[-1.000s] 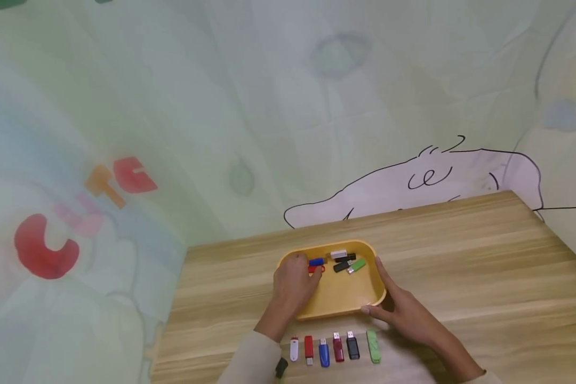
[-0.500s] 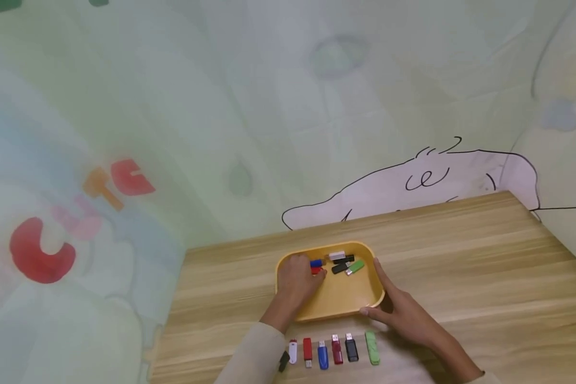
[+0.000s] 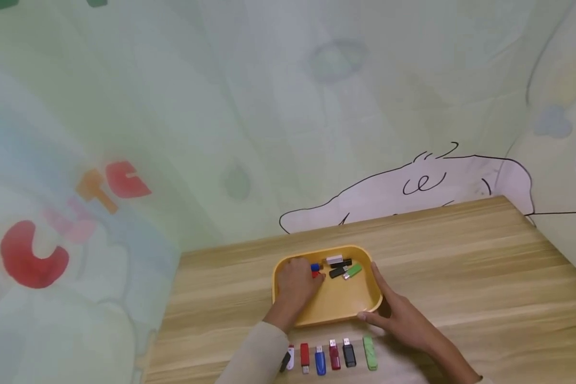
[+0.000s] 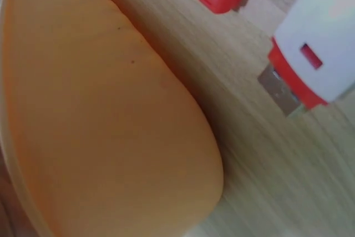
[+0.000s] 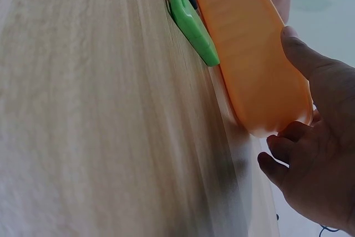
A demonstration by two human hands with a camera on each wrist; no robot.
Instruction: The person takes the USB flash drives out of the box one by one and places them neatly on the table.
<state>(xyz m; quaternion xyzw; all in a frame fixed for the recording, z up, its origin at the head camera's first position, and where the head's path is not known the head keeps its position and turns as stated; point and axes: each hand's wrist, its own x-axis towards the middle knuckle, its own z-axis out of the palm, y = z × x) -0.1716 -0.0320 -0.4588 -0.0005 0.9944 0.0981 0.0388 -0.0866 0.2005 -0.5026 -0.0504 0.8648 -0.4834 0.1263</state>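
Note:
A yellow-orange tray stands on the table with several USB sticks in its far part. My left hand reaches into its left side, fingertips hidden, the thumb beside a red USB stick and a blue USB stick. White, black and green USB sticks lie together further right. My right hand holds the tray's near right corner. In the right wrist view, that hand's thumb rests at the rim and the other fingers are at the outer wall.
Before the tray lies a row of USB sticks: white-and-red, red, blue, dark red, black and green. A black piece is partly behind the left sleeve. A printed curtain hangs behind the table.
My left hand stays in the tray, its sleeve slightly more to the right over the row's left end. The right hand keeps its place. The whole view has shifted a little.

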